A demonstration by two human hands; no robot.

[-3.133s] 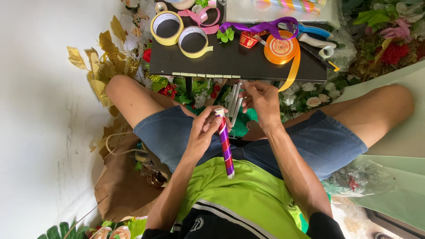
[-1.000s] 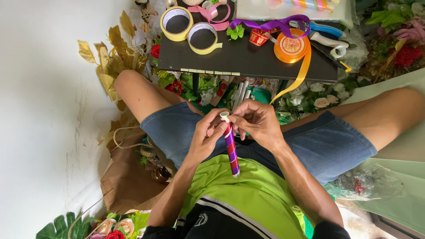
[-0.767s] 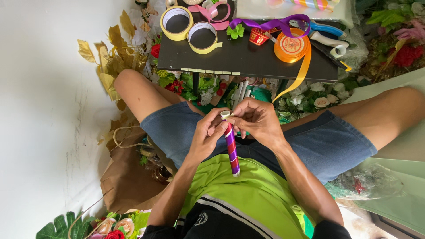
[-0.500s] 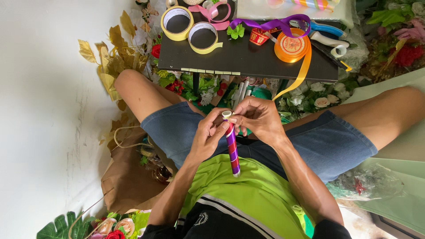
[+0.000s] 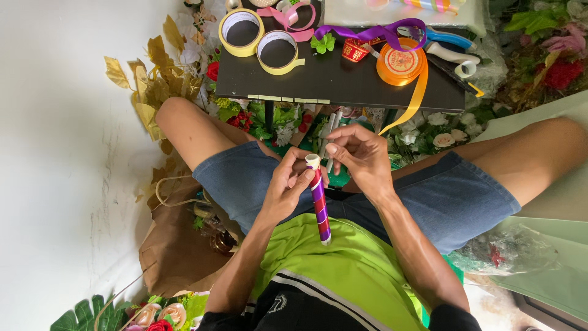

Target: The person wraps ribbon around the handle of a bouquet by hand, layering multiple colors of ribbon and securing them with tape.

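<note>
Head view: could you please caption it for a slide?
Left hand holds a ribbon-wrapped stick; right hand pinches at its top.

Person: bare forearms and bare hands, left hand (image 5: 286, 187) and right hand (image 5: 361, 156); black sleeves at upper arms; lime-green shirt with black-and-white striped lower panel below the grip; blue denim shorts either side; bare knees.
</note>
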